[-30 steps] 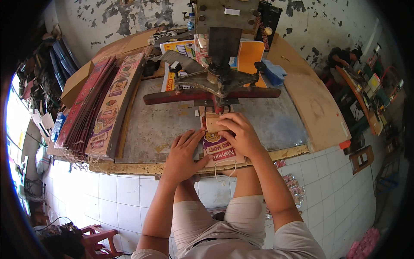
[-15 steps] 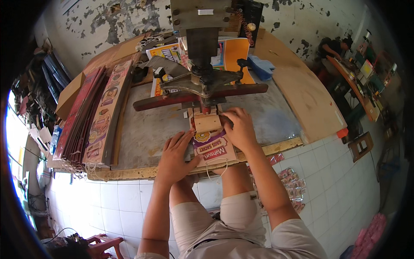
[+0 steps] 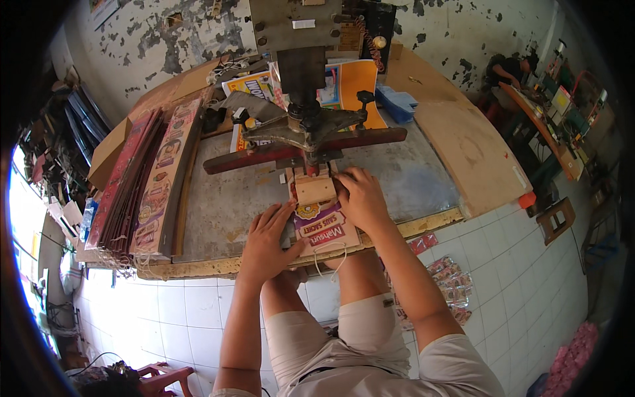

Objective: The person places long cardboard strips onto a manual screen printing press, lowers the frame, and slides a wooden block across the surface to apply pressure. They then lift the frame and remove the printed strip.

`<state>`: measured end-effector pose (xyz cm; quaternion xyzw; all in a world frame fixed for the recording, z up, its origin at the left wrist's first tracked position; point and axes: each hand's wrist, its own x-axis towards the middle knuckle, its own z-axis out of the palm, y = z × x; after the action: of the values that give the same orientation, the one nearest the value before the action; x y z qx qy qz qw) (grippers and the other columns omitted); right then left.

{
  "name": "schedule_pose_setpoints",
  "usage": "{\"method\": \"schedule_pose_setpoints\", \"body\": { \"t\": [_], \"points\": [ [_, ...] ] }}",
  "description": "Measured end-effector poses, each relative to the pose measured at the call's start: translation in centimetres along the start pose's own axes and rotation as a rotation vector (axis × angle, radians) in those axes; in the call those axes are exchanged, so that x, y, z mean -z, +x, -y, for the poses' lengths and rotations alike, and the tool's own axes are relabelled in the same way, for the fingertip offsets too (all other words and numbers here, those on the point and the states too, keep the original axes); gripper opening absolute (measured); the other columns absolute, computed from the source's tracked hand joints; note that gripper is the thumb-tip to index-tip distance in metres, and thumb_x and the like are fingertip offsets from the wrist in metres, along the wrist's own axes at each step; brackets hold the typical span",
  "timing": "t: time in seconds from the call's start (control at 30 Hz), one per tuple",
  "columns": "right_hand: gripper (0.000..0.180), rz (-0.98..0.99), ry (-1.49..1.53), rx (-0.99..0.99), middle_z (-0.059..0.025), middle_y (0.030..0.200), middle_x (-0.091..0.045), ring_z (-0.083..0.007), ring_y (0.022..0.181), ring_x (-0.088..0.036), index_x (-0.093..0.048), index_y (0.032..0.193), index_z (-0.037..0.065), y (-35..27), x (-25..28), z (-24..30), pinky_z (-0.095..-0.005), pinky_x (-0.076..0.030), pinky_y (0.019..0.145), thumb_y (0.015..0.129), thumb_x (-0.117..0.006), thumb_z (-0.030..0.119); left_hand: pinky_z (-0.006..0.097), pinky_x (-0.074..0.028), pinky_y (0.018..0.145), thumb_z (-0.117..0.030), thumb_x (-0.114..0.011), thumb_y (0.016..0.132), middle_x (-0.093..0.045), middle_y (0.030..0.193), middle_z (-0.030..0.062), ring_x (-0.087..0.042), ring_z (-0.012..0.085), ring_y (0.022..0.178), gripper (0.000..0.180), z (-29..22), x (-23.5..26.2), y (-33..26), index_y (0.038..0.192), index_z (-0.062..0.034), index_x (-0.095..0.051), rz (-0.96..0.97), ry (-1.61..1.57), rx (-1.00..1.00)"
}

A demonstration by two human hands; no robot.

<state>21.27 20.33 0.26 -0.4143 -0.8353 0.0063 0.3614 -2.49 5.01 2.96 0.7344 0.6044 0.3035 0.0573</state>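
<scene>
The press [image 3: 311, 126] is hiding the card's [image 3: 325, 228] far end; your left hand [image 3: 268, 241] is lying open on it, your right hand [image 3: 360, 198] is curling over its edge.

Your left hand [image 3: 264, 239] lies flat on the metal worktop [image 3: 225, 198], fingertips touching the left edge of the printed card sheet [image 3: 325, 228]. Your right hand [image 3: 360, 198] presses the sheet's upper right corner, just beside the wooden block [image 3: 315, 188]. The block sits on the sheet, directly beneath the press head [image 3: 305, 126] and its red crossbar [image 3: 370, 139]. A white string loop [image 3: 331, 261] hangs from the sheet's near edge. Stacked printed cards [image 3: 155, 185] lie well apart at your left.
</scene>
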Motion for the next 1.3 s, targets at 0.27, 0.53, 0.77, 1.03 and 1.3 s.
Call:
{"method": "schedule_pose_setpoints", "body": {
  "t": [0.27, 0.53, 0.77, 1.03, 1.3],
  "points": [
    [0.035, -0.049, 0.014, 0.031, -0.012, 0.124, -0.07, -0.0355, 0.118, -0.065, -0.08, 0.129, 0.008, 0.0, -0.5, -0.2, -0.0496, -0.054, 0.105, 0.096, -0.073, 0.009, 0.053, -0.037, 0.131, -0.035, -0.087, 0.089, -0.064, 0.161, 0.0161, -0.053, 0.0372, 0.155, 0.083, 0.2, 0.1, -0.1, 0.164, -0.0111, -0.058, 0.001, -0.011, 0.023],
    [0.031, 0.014, 0.319, 0.189, -0.0122, 0.13, -0.069, -0.0375, 0.117, -0.068, -0.078, 0.126, 0.006, 0.8, 2.0, 2.4, -0.0504, -0.056, 0.101, 0.097, -0.083, 0.017, 0.054, -0.038, 0.13, -0.039, -0.083, 0.092, -0.062, 0.164, 0.0123, -0.052, 0.0363, 0.155, 0.081, 0.3, 0.0, -0.2, 0.162, -0.0082, -0.058, -0.008, -0.041, 0.012],
    [0.039, 0.085, 0.355, 0.149, -0.0124, 0.135, -0.069, -0.0354, 0.123, -0.07, -0.078, 0.127, 0.005, 0.8, 2.1, 2.6, -0.0459, -0.059, 0.102, 0.091, -0.091, 0.01, 0.053, -0.038, 0.13, -0.038, -0.084, 0.092, -0.062, 0.166, 0.0099, -0.051, 0.0357, 0.157, 0.082, 0.5, -0.1, -0.4, 0.163, -0.0087, -0.057, -0.028, -0.043, -0.011],
    [0.041, 0.086, 0.347, 0.157, -0.0123, 0.138, -0.07, -0.0367, 0.125, -0.068, -0.076, 0.128, 0.005, 0.8, 2.0, 2.6, -0.0476, -0.058, 0.106, 0.091, -0.091, 0.014, 0.053, -0.038, 0.131, -0.037, -0.083, 0.093, -0.061, 0.166, 0.0107, -0.051, 0.0356, 0.157, 0.08, 0.6, -0.2, -0.6, 0.163, -0.0073, -0.057, -0.04, -0.032, -0.025],
    [0.044, 0.104, 0.327, 0.231, -0.0108, 0.136, -0.074, -0.0367, 0.124, -0.067, -0.075, 0.128, 0.004, 0.5, 2.7, 2.2, -0.0476, -0.056, 0.107, 0.087, -0.092, 0.01, 0.052, -0.039, 0.13, -0.04, -0.083, 0.095, -0.062, 0.165, 0.0143, -0.053, 0.0357, 0.155, 0.079, 0.9, -0.9, -0.8, 0.16, -0.0031, -0.057, -0.117, -0.05, -0.035]
  ]
}}
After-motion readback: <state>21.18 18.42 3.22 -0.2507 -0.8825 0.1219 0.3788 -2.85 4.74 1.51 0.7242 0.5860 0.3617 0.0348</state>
